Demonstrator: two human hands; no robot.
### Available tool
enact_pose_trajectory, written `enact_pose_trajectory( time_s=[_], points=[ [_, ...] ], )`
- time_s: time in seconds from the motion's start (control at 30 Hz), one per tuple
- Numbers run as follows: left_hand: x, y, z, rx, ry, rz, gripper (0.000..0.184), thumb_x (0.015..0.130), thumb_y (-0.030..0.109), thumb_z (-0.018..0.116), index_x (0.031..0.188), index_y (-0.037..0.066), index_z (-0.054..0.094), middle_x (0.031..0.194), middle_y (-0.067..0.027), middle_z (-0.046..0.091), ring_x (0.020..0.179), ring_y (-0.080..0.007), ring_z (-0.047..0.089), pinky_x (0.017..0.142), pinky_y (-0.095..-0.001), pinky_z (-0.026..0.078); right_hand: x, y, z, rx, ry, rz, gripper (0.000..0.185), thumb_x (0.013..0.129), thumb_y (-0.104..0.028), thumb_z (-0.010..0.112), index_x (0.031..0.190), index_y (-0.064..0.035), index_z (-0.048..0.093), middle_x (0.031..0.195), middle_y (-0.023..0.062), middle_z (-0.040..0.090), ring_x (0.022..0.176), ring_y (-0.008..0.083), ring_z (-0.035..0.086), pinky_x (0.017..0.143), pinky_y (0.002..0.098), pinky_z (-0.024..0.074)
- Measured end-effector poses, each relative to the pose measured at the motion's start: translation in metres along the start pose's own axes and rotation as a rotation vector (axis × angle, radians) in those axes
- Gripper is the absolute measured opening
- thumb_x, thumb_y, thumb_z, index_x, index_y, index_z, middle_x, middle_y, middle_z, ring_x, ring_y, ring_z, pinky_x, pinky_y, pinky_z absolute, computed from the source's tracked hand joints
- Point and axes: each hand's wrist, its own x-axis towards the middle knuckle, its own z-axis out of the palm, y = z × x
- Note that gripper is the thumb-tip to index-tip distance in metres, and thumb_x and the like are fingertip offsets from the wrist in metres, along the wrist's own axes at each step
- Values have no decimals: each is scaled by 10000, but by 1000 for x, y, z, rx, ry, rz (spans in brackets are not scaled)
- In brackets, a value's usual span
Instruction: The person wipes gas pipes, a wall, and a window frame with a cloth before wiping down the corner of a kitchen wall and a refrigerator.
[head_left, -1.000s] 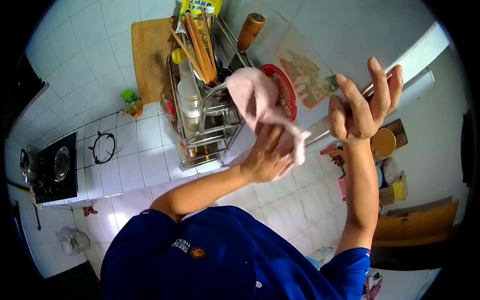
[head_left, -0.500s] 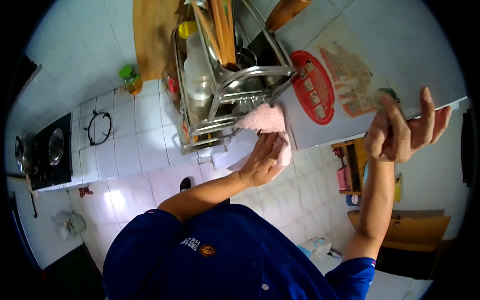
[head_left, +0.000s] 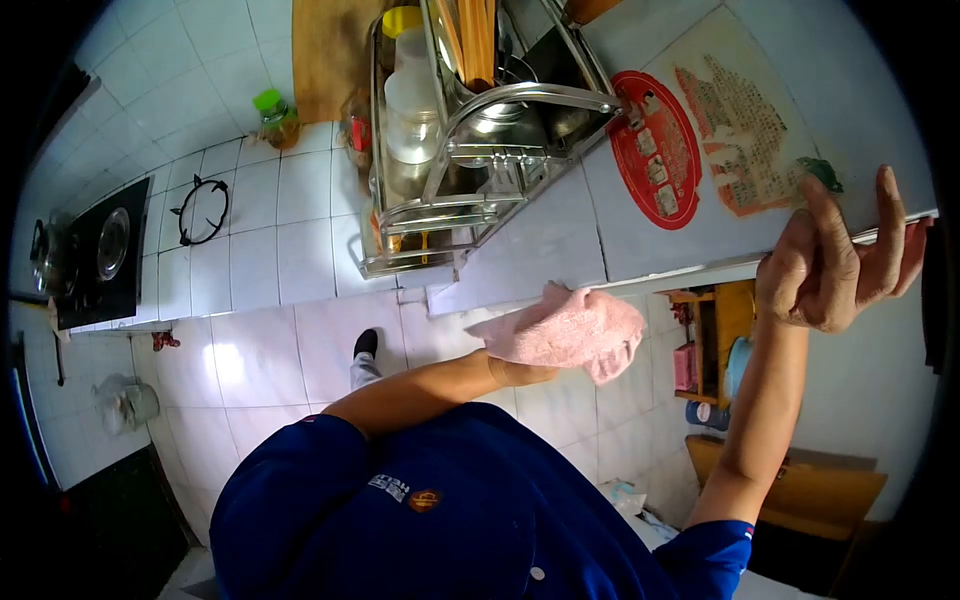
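Observation:
My left hand [head_left: 523, 373] is mostly hidden behind a pink cloth [head_left: 570, 330], which it holds in front of the counter's front edge. The cloth is bunched, with a loose corner hanging to the left. At the right, my right hand [head_left: 830, 260] is by the counter edge with its fingers bent and apart, nothing visible in them. Its index fingertip is at a small dark green patch [head_left: 822, 173] on the surface. Beyond the hand lie a torn, printed sticker [head_left: 745, 135] and a red oval sticker [head_left: 657, 150].
A metal rack [head_left: 520, 97] with chopsticks [head_left: 476, 45] and jars stands on the counter. Left of it are a green-lidded jar [head_left: 275, 120], a black ring stand [head_left: 203, 210] and a stove [head_left: 108, 255]. A wooden shelf unit [head_left: 735, 325] stands below right.
My left hand has drawn the pink cloth from beside the rack to the right and towards me, and the cloth now covers the fingers. The view has shifted slightly; my right hand keeps its pose.

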Motion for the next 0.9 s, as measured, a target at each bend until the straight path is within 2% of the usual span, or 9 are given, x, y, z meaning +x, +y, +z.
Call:
enact_pose_trajectory(
  time_s=[0.17,0.37,0.47,0.57,0.67,0.77,0.8,0.87,0.9],
  points=[
    [-22,37,-15,835,220,521,488,888,20,667,1363,19,557,1349,-187,587,1293,-357,530,1120,-480,401,9,2,-5,10,-58,-73,241,925,-218,598,919,-72,790,1181,186,685,1199,292,537,1102,410,380],
    [40,50,-17,687,403,471,541,832,22,484,1369,-41,503,1520,-285,356,1420,-539,248,1169,-577,224,4,21,-13,119,-169,-232,405,1028,-228,481,882,92,682,1012,195,717,1055,413,615,925,489,518],
    [23,15,-24,658,416,491,543,841,21,458,1380,-46,477,1491,-288,392,1396,-521,313,1156,-544,268,6,12,-13,56,-166,-216,474,1055,-267,446,852,112,647,887,158,741,998,385,625,874,464,529],
    [-28,-53,-36,512,646,132,436,926,73,453,1350,-27,482,1288,-265,571,1133,-427,573,1011,-447,445,4,24,-13,29,-128,-268,325,980,-224,525,916,25,723,916,159,751,911,350,662,708,373,529],
    [-40,-69,-41,334,687,-51,415,974,138,473,1357,-21,476,1222,-248,603,1082,-393,601,955,-432,472,3,15,-12,-10,-153,-254,347,993,-245,520,912,26,721,921,149,754,893,326,664,716,365,535],
    [-5,3,-20,135,592,-299,346,974,153,504,1275,-13,547,1181,-223,609,1087,-366,593,944,-427,468,1,4,-5,-30,-124,-169,358,996,-240,513,899,34,722,930,138,756,870,298,663,726,352,543],
    [18,28,-12,438,696,39,317,968,143,507,1239,-10,568,1147,-211,620,1044,-341,605,909,-422,481,-5,5,-4,10,-91,-117,329,979,-214,532,896,37,727,921,136,757,862,287,663,730,347,547],
    [23,13,-15,634,709,246,272,961,129,504,1180,-5,594,1058,-183,641,949,-287,625,839,-402,503,-9,9,-7,22,-79,-53,266,946,-167,575,899,39,737,901,123,760,855,261,655,727,330,542],
    [11,-12,-24,534,634,120,257,960,125,497,1157,-4,600,1003,-169,653,896,-257,634,802,-387,511,-11,11,-8,28,-73,-21,235,929,-144,596,900,39,741,890,117,762,851,248,650,726,322,539]
  ],
)
